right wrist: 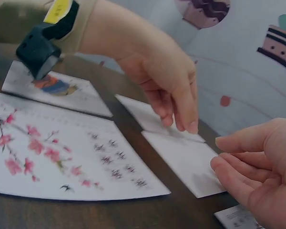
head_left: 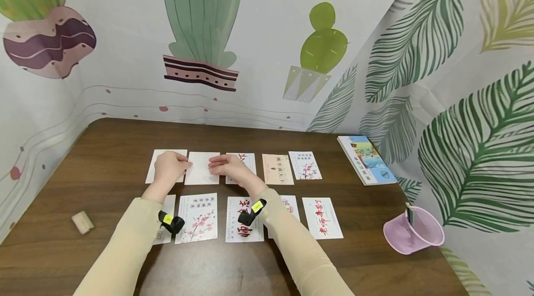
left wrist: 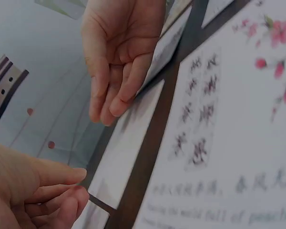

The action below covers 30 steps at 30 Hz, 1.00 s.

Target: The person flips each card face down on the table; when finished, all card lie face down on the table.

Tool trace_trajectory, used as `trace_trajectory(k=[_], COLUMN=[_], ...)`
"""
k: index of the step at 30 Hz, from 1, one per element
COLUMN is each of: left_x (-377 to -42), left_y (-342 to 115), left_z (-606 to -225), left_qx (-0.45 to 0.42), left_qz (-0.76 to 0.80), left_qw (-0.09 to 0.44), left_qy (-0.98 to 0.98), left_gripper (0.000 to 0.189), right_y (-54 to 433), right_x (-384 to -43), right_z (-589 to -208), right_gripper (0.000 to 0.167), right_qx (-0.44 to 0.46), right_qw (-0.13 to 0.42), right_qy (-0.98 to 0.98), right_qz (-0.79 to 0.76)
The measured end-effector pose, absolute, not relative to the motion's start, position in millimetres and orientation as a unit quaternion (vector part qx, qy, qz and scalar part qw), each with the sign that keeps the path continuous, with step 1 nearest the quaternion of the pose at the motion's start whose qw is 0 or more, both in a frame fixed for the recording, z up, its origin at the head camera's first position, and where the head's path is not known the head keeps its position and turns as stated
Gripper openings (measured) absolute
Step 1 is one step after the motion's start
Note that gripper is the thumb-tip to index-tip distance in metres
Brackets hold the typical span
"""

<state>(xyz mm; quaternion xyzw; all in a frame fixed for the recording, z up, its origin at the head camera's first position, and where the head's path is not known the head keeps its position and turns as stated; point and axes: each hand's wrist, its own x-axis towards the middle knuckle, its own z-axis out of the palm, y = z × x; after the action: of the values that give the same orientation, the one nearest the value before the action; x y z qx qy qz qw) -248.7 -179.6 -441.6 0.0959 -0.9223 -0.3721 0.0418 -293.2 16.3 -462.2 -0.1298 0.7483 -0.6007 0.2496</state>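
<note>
A blank white card point(head_left: 202, 173) lies in the back row of cards, between my two hands. My left hand point(head_left: 168, 170) is at its left edge, over another blank card point(head_left: 154, 166), fingers loosely bent. At its right edge is my right hand point(head_left: 233, 169), partly covering a card with red writing point(head_left: 249, 161). The right wrist view shows the right thumb and fingers point(right wrist: 248, 167) apart around the blank card's near corner, and the left fingers hanging above the far end. Neither hand visibly grips a card; whether the fingertips touch it I cannot tell.
A front row holds several printed cards, including a plum-blossom card point(head_left: 198, 219) and a red-lettered card point(head_left: 322, 218). Further back are a beige card point(head_left: 277, 169) and a blossom card point(head_left: 306, 165). A booklet point(head_left: 367, 160), a pink cup point(head_left: 400, 235) and a wooden block point(head_left: 83, 222) stand or lie around them.
</note>
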Motion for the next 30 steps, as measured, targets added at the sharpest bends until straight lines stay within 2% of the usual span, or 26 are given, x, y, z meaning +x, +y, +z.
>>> trace_trajectory(k=[10,17,30], left_x=[-251,-244,-241], left_y=[-146,-114,-86], left_z=[-441,-443,-448], left_qx=[0.003,-0.018,-0.006], left_qz=[-0.410,-0.445,-0.470], left_qw=[0.044,0.010,-0.022], left_qy=[-0.911,-0.895,-0.882], left_gripper=[0.027,0.029,0.049], right_y=[61,90,120], right_x=[-295,-291,-278], right_z=[-449,-447,-448], right_gripper=[0.039,0.039,0.047], right_qx=[-0.133,-0.085,-0.037], right_qw=[0.193,0.152,0.166], right_qy=[0.771,0.782,0.768], right_qz=[-0.592,-0.599,-0.617])
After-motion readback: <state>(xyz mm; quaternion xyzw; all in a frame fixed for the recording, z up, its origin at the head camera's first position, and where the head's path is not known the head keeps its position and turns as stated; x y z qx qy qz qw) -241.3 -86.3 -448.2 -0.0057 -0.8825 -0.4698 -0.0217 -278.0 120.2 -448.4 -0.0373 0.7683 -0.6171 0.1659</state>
